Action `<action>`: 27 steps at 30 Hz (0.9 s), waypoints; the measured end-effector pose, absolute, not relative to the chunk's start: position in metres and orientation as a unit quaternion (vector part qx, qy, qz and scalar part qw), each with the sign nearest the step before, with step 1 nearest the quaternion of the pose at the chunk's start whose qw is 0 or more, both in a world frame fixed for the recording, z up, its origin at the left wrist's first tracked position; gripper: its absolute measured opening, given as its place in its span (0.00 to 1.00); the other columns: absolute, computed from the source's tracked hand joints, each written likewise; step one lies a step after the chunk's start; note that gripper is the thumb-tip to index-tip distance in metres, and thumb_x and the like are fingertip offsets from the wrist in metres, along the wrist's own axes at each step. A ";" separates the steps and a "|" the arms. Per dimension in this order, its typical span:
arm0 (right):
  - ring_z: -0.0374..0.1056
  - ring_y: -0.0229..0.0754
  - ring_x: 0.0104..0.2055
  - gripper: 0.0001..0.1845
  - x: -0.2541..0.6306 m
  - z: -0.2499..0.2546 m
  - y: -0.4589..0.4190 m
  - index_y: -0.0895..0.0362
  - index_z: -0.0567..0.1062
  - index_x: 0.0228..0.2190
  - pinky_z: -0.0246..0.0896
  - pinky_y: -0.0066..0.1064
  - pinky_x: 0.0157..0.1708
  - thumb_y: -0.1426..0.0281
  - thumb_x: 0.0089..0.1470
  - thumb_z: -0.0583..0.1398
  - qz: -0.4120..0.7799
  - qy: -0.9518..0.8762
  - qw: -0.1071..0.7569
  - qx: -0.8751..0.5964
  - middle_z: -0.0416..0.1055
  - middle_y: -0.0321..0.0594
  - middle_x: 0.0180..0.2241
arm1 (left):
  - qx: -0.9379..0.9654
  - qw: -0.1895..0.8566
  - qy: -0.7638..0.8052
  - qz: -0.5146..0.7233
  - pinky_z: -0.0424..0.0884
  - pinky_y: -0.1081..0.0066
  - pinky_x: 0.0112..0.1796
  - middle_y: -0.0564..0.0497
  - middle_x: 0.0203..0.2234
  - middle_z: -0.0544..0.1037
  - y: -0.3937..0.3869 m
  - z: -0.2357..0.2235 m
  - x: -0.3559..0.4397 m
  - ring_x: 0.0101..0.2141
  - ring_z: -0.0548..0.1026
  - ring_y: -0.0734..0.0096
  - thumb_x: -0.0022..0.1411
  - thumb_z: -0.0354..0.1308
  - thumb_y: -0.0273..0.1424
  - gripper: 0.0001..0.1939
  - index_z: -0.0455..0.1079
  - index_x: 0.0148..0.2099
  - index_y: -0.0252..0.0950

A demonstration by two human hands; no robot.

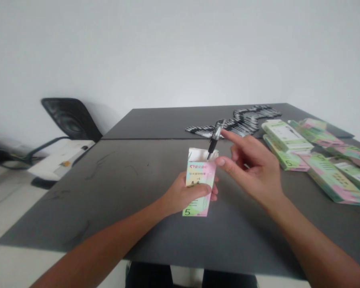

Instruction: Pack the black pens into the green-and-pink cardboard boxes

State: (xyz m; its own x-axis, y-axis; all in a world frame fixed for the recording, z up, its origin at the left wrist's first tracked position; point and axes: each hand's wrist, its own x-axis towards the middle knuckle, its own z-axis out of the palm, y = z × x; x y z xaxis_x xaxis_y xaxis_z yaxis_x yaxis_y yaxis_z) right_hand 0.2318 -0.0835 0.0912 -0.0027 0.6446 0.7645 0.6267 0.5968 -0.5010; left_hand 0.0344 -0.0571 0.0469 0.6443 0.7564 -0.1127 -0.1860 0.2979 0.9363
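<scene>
My left hand is wrapped around a small pastel paper box printed in green, yellow and pink, with a "5" near its base. The box is held upright over the dark table, its top flap raised at the back. A black-and-clear pen leans in the box's top opening, tip down, most of its length above the rim. My right hand is at the right, thumb and index finger spread. Its index fingertip touches or nearly touches the pen's upper part, and the thumb tip is beside the box's upper right edge.
Many similar pens lie in a long overlapping row across the table's far side. Several pastel boxes are piled at the right. A black chair and a white object stand past the left edge.
</scene>
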 end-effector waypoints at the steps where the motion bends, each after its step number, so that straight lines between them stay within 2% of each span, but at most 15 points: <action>1: 0.57 0.37 0.26 0.25 0.234 0.092 -0.083 0.45 0.79 0.60 0.55 0.34 0.27 0.57 0.63 0.69 0.002 -0.701 0.551 -0.452 0.66 0.33 0.28 | 0.513 0.749 0.277 0.314 0.79 0.66 0.34 0.47 0.31 0.84 -0.057 0.047 0.033 0.30 0.83 0.63 0.51 0.71 0.32 0.18 0.79 0.45 0.33; 3: 0.58 0.38 0.27 0.25 0.239 0.092 -0.083 0.44 0.79 0.60 0.55 0.35 0.28 0.55 0.65 0.67 -0.008 -0.685 0.568 -0.456 0.67 0.34 0.29 | 0.564 0.703 0.274 0.334 0.79 0.64 0.36 0.46 0.33 0.85 -0.059 0.047 0.031 0.32 0.83 0.60 0.54 0.70 0.34 0.17 0.80 0.46 0.33; 7: 0.59 0.41 0.28 0.26 0.247 0.088 -0.081 0.45 0.77 0.63 0.57 0.37 0.30 0.51 0.68 0.61 -0.018 -0.665 0.608 -0.433 0.67 0.36 0.29 | 0.700 0.502 0.287 0.418 0.79 0.64 0.39 0.44 0.35 0.86 -0.062 0.044 0.026 0.35 0.83 0.59 0.59 0.68 0.32 0.11 0.81 0.43 0.34; 9: 0.61 0.42 0.28 0.29 0.249 0.086 -0.079 0.46 0.77 0.63 0.58 0.38 0.30 0.48 0.69 0.58 -0.016 -0.656 0.626 -0.421 0.67 0.37 0.28 | 0.713 0.453 0.289 0.451 0.80 0.65 0.39 0.43 0.35 0.86 -0.061 0.043 0.025 0.35 0.84 0.59 0.61 0.67 0.31 0.09 0.81 0.43 0.33; 14: 0.59 0.40 0.25 0.31 0.252 0.080 -0.071 0.47 0.78 0.62 0.60 0.38 0.29 0.45 0.70 0.54 -0.014 -0.633 0.650 -0.421 0.64 0.36 0.26 | 0.722 0.402 0.279 0.489 0.82 0.67 0.40 0.44 0.36 0.87 -0.056 0.040 0.025 0.35 0.85 0.61 0.63 0.65 0.31 0.09 0.80 0.44 0.34; 18: 0.61 0.39 0.26 0.28 0.255 0.076 -0.067 0.48 0.77 0.62 0.61 0.37 0.30 0.49 0.71 0.55 -0.025 -0.648 0.633 -0.423 0.66 0.35 0.26 | 0.743 0.360 0.260 0.501 0.82 0.68 0.39 0.46 0.35 0.87 -0.054 0.042 0.025 0.34 0.85 0.63 0.62 0.65 0.29 0.07 0.80 0.43 0.35; 21: 0.60 0.38 0.26 0.27 0.255 0.075 -0.068 0.48 0.75 0.64 0.58 0.37 0.29 0.52 0.72 0.56 -0.021 -0.664 0.606 -0.438 0.69 0.35 0.29 | 0.749 0.347 0.254 0.504 0.83 0.68 0.40 0.47 0.35 0.87 -0.055 0.044 0.024 0.34 0.85 0.64 0.63 0.64 0.28 0.07 0.80 0.44 0.35; 27: 0.61 0.39 0.27 0.27 0.257 0.072 -0.067 0.47 0.75 0.65 0.56 0.37 0.29 0.52 0.72 0.56 -0.023 -0.677 0.583 -0.449 0.70 0.36 0.31 | 0.745 0.322 0.256 0.526 0.82 0.69 0.44 0.47 0.39 0.87 -0.055 0.040 0.021 0.38 0.86 0.65 0.65 0.64 0.27 0.09 0.79 0.48 0.36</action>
